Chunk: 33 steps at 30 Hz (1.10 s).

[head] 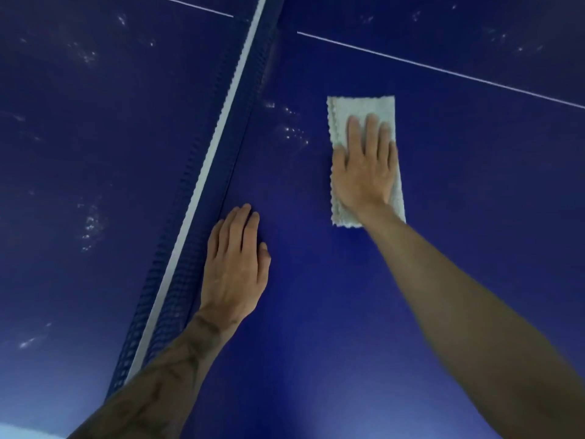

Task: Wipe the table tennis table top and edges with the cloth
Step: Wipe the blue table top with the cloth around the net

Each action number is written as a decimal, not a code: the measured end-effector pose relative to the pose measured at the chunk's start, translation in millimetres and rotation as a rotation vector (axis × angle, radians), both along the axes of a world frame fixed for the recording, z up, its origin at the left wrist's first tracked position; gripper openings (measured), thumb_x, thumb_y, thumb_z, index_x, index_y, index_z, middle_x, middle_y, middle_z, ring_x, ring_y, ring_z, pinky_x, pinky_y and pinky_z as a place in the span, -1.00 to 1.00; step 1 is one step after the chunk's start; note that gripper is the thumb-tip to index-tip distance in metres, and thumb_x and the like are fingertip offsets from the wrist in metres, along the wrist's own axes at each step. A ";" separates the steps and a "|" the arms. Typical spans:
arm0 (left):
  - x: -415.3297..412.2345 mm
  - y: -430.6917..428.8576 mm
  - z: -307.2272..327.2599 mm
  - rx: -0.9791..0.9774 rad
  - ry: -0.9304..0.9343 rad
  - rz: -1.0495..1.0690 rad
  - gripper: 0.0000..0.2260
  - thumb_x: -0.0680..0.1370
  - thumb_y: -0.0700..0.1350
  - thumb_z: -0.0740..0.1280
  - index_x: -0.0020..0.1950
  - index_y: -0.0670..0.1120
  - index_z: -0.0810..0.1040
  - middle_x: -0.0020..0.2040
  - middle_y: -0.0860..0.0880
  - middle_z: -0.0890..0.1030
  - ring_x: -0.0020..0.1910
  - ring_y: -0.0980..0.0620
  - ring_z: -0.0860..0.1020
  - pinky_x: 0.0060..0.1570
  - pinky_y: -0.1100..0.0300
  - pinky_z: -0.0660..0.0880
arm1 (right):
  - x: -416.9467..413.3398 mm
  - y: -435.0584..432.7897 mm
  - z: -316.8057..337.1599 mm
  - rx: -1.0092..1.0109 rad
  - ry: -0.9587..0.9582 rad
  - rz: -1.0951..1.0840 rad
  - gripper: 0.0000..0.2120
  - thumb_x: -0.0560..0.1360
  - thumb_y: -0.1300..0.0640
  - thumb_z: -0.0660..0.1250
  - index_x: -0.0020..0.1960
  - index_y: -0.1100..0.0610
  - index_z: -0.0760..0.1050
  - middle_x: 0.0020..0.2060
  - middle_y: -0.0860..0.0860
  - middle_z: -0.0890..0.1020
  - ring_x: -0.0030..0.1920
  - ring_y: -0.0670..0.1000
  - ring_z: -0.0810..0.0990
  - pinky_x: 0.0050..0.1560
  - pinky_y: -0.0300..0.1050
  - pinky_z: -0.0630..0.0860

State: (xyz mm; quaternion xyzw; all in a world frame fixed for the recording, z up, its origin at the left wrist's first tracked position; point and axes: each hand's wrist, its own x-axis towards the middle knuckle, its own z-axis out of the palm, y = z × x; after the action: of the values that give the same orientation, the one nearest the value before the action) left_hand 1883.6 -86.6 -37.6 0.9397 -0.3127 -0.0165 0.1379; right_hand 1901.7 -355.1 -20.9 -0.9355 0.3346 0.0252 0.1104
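Observation:
The blue table tennis table top [459, 172] fills the view. A folded white cloth [364, 107] lies flat on the right half of the table. My right hand [365, 167] presses down on it with straight fingers, covering most of its middle. My left hand [235, 264] rests flat on the bare table surface just right of the net, fingers straight, holding nothing.
The blue net [202, 198] with a white top band runs diagonally from the lower left to the top centre. A thin white centre line [443, 69] crosses the table beyond the cloth. Pale smudges [291, 129] mark the surface near the net and on the left half.

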 end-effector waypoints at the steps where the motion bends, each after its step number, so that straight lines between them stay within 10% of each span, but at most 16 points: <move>1: 2.3 -1.1 -2.7 0.004 -0.001 -0.004 -0.55 0.70 -0.07 0.14 0.56 -0.24 0.35 0.58 -0.19 0.35 0.58 -0.17 0.30 0.59 -0.18 0.24 | 20.5 -7.9 -0.7 0.008 -0.006 0.005 -0.39 0.76 -0.12 -0.10 0.75 0.01 -0.14 0.73 0.11 -0.13 0.72 0.17 -0.17 0.71 0.16 -0.16; 8: 3.8 -0.9 -6.8 0.021 0.021 0.001 -0.52 0.70 -0.03 0.10 0.59 -0.21 0.31 0.61 -0.14 0.30 0.62 -0.12 0.24 0.64 -0.11 0.12 | 56.2 1.5 -5.5 -0.008 -0.011 0.365 -0.39 0.74 -0.15 -0.11 0.75 -0.02 -0.07 0.74 0.08 -0.06 0.73 0.14 -0.12 0.70 0.12 -0.16; 33: 10.2 -5.6 5.8 0.060 0.123 -0.008 -0.51 0.66 -0.03 0.15 0.55 -0.23 0.40 0.59 -0.16 0.36 0.61 -0.11 0.27 0.67 -0.01 0.02 | 196.2 -32.0 6.4 0.033 -0.009 0.416 -0.39 0.75 -0.15 -0.15 0.74 0.03 -0.12 0.73 0.09 -0.08 0.72 0.14 -0.15 0.71 0.16 -0.14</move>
State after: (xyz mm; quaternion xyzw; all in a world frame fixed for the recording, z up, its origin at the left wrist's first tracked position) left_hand 1893.8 -92.2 -31.9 0.9394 -0.3066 -0.0841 0.1284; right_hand 2097.9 -387.0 -14.5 -0.9826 0.1331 0.0487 0.1198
